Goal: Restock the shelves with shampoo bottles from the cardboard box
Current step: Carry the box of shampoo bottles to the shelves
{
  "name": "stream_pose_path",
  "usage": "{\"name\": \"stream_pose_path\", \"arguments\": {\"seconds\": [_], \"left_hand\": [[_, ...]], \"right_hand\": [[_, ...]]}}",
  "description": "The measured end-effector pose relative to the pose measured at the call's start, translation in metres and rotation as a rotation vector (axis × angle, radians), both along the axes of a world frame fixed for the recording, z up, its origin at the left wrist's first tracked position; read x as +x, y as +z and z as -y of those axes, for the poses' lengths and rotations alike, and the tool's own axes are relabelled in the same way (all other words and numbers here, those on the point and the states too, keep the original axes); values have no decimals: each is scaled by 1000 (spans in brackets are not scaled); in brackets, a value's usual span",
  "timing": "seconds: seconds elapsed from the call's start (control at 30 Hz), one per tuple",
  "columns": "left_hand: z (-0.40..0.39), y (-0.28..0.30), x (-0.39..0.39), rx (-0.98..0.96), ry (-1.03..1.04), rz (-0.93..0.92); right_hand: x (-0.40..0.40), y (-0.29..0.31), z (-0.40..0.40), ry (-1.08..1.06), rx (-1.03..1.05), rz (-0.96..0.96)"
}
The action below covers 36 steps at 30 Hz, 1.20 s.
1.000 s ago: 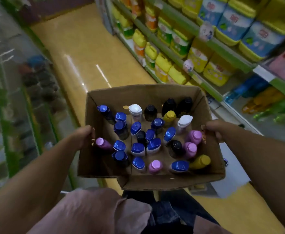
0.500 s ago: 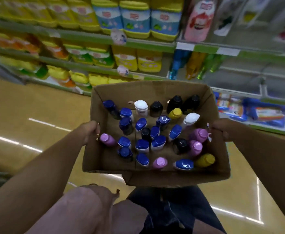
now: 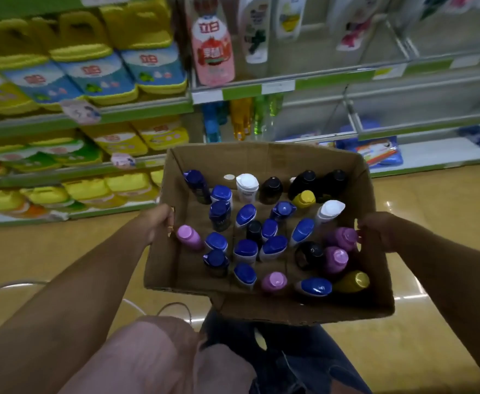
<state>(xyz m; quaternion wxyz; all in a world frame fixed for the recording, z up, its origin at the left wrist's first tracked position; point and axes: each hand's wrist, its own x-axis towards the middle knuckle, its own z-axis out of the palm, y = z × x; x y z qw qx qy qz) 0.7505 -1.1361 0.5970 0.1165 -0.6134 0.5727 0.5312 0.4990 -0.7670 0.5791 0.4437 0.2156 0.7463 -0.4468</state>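
I carry an open cardboard box (image 3: 261, 157) in front of me, above the floor. My left hand (image 3: 158, 221) grips its left wall and my right hand (image 3: 375, 230) grips its right wall. Several shampoo bottles stand or lean inside: blue-capped ones (image 3: 246, 247), pink ones (image 3: 336, 258), black ones (image 3: 271, 189), white ones (image 3: 246, 184) and yellow ones (image 3: 352, 281). The shelves (image 3: 318, 81) rise straight ahead beyond the box.
Yellow detergent jugs (image 3: 71, 52) fill the left shelves. A pink bottle (image 3: 213, 44) and white bottles stand on an upper shelf. The right shelves (image 3: 432, 109) look mostly bare, with blue packets (image 3: 375, 150) on the lowest one. Shiny yellow floor lies below.
The view has swung from along the aisle to facing the shelves head-on and closer. Both hands keep the same hold on the box; the bottles have barely shifted.
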Motion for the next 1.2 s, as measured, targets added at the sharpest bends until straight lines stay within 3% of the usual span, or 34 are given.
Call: {"name": "stream_pose_path", "arguments": {"seconds": [0.17, 0.43, 0.87, 1.2], "left_hand": [[-2, -27, -53, 20, -60, 13], [-8, -65, -126, 26, -73, 36], [13, -137, -178, 84, -66, 100], [27, -172, -188, 30, -61, 126]], "right_hand": [[-33, -3, -21, -67, -64, 17], [-91, -31, -19, -96, 44, 7], [-141, -91, -7, -159, 74, -30], [-145, -115, 23, 56, 291, -82]]}}
